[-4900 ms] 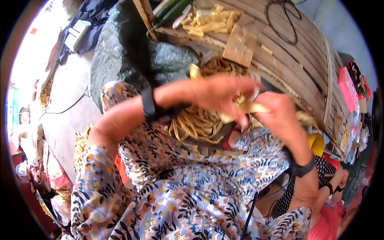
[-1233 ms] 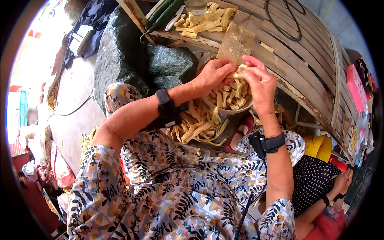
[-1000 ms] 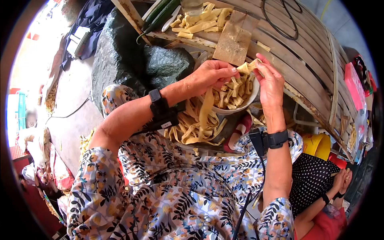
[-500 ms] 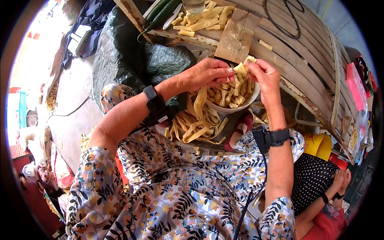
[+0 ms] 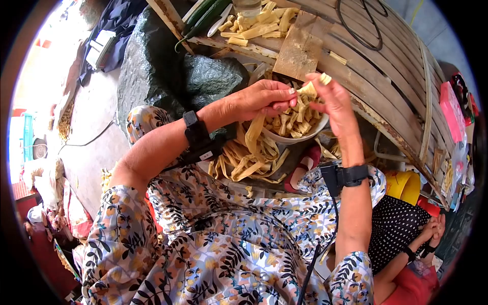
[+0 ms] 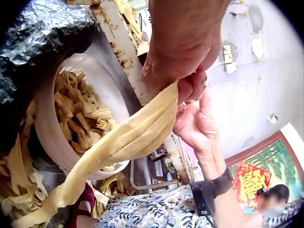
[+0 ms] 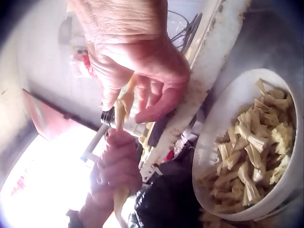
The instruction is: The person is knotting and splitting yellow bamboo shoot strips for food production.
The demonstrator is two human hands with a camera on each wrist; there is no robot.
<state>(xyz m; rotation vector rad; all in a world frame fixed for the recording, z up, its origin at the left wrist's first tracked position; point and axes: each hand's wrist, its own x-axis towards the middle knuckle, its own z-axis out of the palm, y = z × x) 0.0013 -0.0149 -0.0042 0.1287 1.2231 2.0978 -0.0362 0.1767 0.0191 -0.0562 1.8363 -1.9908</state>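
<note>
A pale yellow flat strip [image 6: 137,130] with layered folds runs through my left hand [image 5: 262,99], its long tail hanging toward the floor. The left thumb and fingers pinch it beside a small knot [image 7: 124,102]. My right hand [image 5: 335,104] is at the strip's short upper end, which lies between its thumb and curled fingers. Below both hands stands a white bucket [image 7: 199,156] full of short knotted yellow pieces [image 5: 292,123]. Longer loose strips [image 5: 244,162] are heaped beside the bucket.
A slatted wooden surface [image 5: 376,76] holds a small board [image 5: 300,51], cut yellow pieces [image 5: 264,25], cucumbers [image 5: 206,18] and a coiled cable [image 5: 373,43]. A dark plastic sheet [image 5: 147,76] stands left. A yellow bucket [image 5: 404,185] and another person's hands [image 5: 434,231] are at right.
Both hands were blurred over the bucket at first. They came together on the strip, then drew slightly apart with a knot between them. Lately the right fingers have spread and shifted at its end.
</note>
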